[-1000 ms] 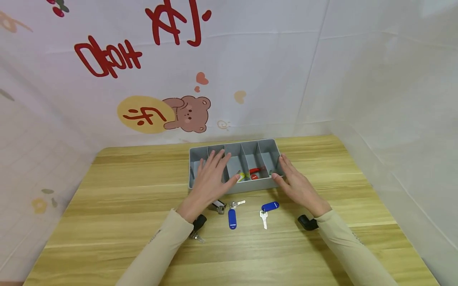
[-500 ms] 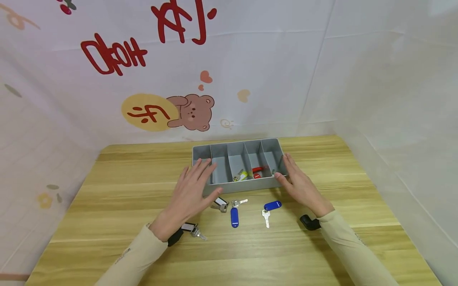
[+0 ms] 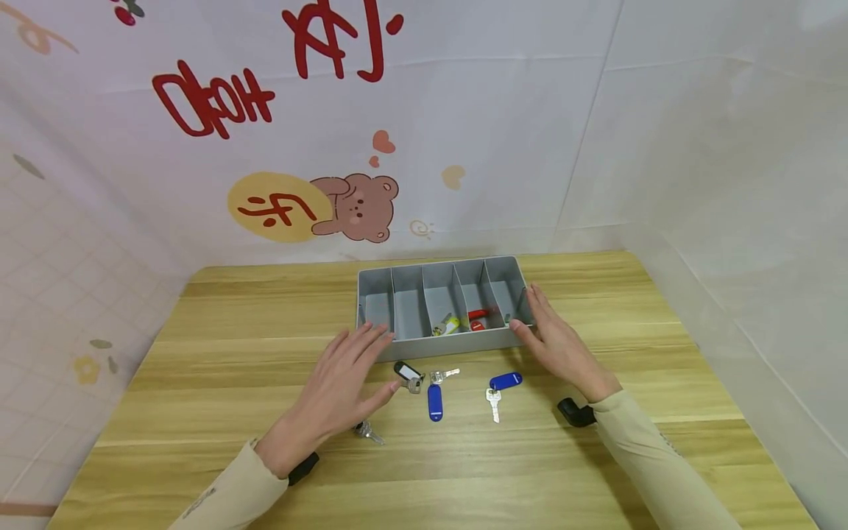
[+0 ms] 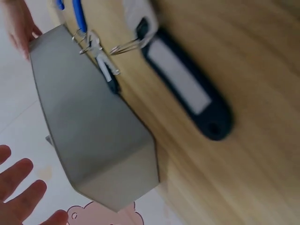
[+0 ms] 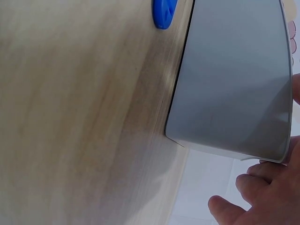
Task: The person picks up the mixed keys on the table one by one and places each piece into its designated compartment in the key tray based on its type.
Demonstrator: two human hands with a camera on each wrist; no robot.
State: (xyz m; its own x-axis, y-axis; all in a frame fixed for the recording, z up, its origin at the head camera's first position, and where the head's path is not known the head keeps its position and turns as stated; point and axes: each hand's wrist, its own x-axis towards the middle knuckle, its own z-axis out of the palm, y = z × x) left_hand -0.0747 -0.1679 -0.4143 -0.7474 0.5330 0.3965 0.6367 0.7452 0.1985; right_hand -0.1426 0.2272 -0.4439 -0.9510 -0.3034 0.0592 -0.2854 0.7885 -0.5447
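A grey tray (image 3: 457, 341) with several compartments stands near the back of the table. One compartment holds a key with a yellow-green tag (image 3: 452, 325), the one to its right a red tag (image 3: 477, 314). My right hand (image 3: 563, 350) rests at the tray's right end, fingers along the outer wall and thumb at the front corner. My left hand (image 3: 334, 390) holds nothing; its fingers are spread by the tray's front left corner. Under its thumb side lie a black-tagged key (image 3: 408, 372) and, partly hidden by the hand, another key (image 3: 369, 433).
In front of the tray lie two keys with blue tags, the left tag (image 3: 434, 403) upright in view and the right tag (image 3: 506, 380) slanted. A white printed sheet (image 3: 517, 132) hangs behind the wooden table (image 3: 490, 478).
My left hand has drawn back from over the tray, leftward and toward me, uncovering the left compartments. My right hand stays at the tray's right end. The head view has shifted slightly.
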